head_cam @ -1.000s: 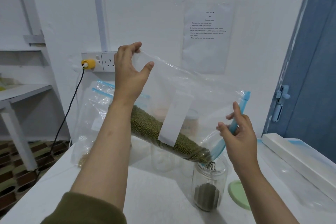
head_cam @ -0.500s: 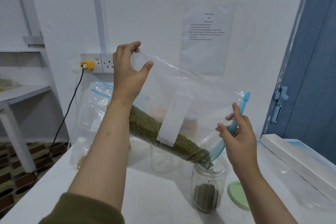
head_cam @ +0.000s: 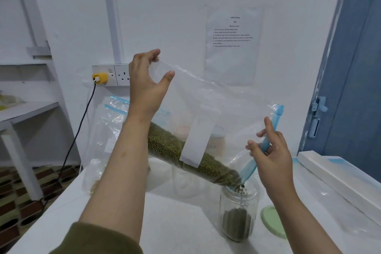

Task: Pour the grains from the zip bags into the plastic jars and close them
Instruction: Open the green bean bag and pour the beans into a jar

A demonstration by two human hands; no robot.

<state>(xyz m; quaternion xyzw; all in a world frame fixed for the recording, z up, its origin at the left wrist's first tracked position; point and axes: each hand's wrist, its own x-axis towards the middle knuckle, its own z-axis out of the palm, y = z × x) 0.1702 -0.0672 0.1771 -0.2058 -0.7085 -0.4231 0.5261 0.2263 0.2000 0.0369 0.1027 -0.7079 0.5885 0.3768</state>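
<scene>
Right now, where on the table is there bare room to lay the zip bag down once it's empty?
Bare table lies in front of the jar, between the forearms. It is crowded behind: an empty jar and leaning bags. Right of the jar lie the green lid and a white box.

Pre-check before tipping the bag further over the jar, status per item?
1. Bag mouth over jar opening: ok. The zip bag has its low corner right above the jar.
2. Grip on raised end: ok. The left hand pinches the top corner.
3. Grip on zip edge: ok. The right hand holds the blue strip.
4. Jar headroom: ok. The green grains fill only the lower part.
5. Spill on the table: cannot tell.
6. Lid ready: ok. The green lid lies beside the jar.
</scene>
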